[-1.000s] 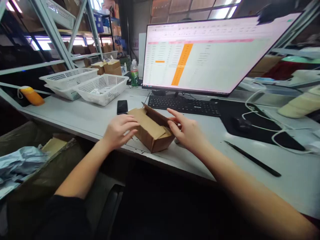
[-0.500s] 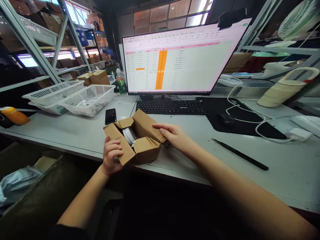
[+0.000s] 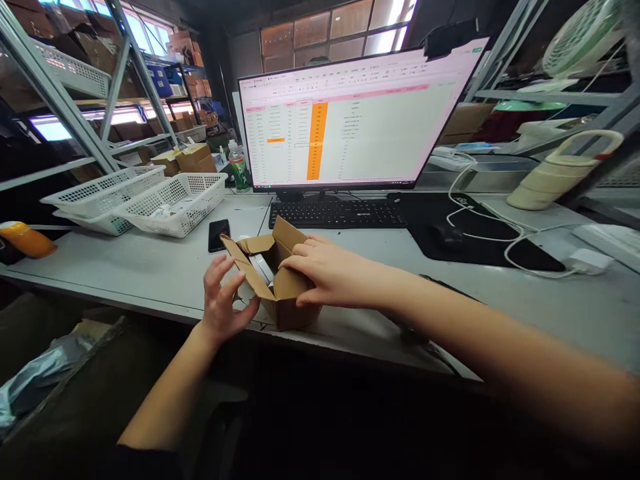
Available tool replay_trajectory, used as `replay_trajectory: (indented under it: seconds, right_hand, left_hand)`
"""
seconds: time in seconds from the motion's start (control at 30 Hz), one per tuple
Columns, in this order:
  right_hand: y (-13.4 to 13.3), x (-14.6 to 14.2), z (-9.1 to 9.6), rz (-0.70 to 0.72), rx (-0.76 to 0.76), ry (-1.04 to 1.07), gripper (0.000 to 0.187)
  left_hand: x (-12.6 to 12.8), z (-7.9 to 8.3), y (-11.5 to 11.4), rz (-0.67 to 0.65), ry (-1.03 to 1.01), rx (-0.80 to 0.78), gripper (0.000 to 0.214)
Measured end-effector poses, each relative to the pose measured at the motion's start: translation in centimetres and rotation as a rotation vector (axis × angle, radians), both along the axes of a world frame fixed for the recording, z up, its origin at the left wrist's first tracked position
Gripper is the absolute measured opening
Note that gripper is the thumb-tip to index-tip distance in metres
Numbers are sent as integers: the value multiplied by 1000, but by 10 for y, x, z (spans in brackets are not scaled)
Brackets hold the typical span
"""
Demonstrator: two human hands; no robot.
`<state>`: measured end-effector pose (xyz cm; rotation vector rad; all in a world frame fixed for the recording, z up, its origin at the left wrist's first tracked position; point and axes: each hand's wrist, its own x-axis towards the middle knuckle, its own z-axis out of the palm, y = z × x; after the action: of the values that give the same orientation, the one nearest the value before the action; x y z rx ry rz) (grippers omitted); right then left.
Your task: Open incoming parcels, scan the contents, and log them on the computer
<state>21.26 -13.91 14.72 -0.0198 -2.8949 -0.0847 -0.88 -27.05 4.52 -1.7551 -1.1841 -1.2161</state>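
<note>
A small brown cardboard box (image 3: 290, 315) stands near the desk's front edge with its top flaps up. Inside it shows part of a white, round-edged object (image 3: 261, 268); the rest is hidden by the flaps. My right hand (image 3: 333, 272) lies over the box's right side, thumb outside the front and fingers bent over the flap edge, gripping the cardboard. At the left flap, my left hand (image 3: 223, 300) has its fingers spread around the outer side, close to or touching it; it grips nothing that I can see.
Beyond the box are a black phone (image 3: 219, 235), a keyboard (image 3: 340, 215) and a monitor (image 3: 375, 133). White plastic baskets (image 3: 183, 207) stand at left. On the right lie a mouse (image 3: 447, 235) on a black mat and a white cable. A black pen-like tool (image 3: 450, 287) is partly behind my right forearm.
My right hand has moved left and inward from the right flap onto the front right of the box. The left flap stands more upright, and my left hand's fingers have spread off it.
</note>
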Motion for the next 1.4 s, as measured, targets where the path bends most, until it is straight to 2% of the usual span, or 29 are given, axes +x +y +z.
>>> replay_trajectory:
  seconds: [0.07,0.1,0.17,0.23,0.3,0.37,0.47,0.57,0.63,0.7,0.77,0.83,0.93,1.03,1.13,1.23,1.4]
  right_hand:
    - [-10,6,-10,47,84,136,11]
    - [-16,10,-18,86,141,217,10]
    - [-28,20,-33,173,244,356,31]
    - [-35,29,-43,224,269,423,35]
    - [-35,35,-43,225,183,392,27]
    - [-28,37,-37,211,37,289,14]
    - [-12,33,-29,140,-170,141,27]
    - [-1,25,-31,3,-354,160,27]
    - [-1,19,-36,-105,-568,334,21]
    - [-5,13,-43,-213,-904,595,12]
    - [-12,5,-53,-278,-1315,839,24]
    - [-19,-4,-66,-278,-1725,978,33]
    - [-27,-18,-89,-290,-2219,988,23]
    - [-28,-26,-106,-429,-2475,929,5]
    - [-25,-25,-109,-522,-2517,940,5]
    - [-21,-19,-104,-478,-2464,899,4]
    - [-15,-17,-92,-478,-2396,966,5]
  left_hand:
    - [-3,16,-1,-20,65,-149,63]
    - [-5,21,-2,-49,99,-218,54]
    - [-11,20,-6,-112,130,-248,36]
    - [-17,9,-12,-150,93,-162,27]
    - [-22,-6,-18,-134,33,-98,28]
    - [-25,-18,-22,-99,4,-64,28]
    - [-26,-24,-22,-70,3,-44,24]
    - [-28,-25,-14,-56,-58,-22,22]
    - [-34,-27,-7,-22,-225,31,41]
    - [-43,-29,-1,-8,-517,87,69]
    - [-50,-31,5,-106,-885,99,73]
    - [-50,-31,11,-303,-1215,30,65]
    - [-38,-32,19,-576,-1522,-182,64]
    - [-22,-32,24,-658,-1696,-290,63]
    - [-19,-31,24,-750,-1809,-387,59]
    - [-27,-28,24,-815,-1872,-521,50]
    - [-38,-22,24,-816,-1754,-567,51]
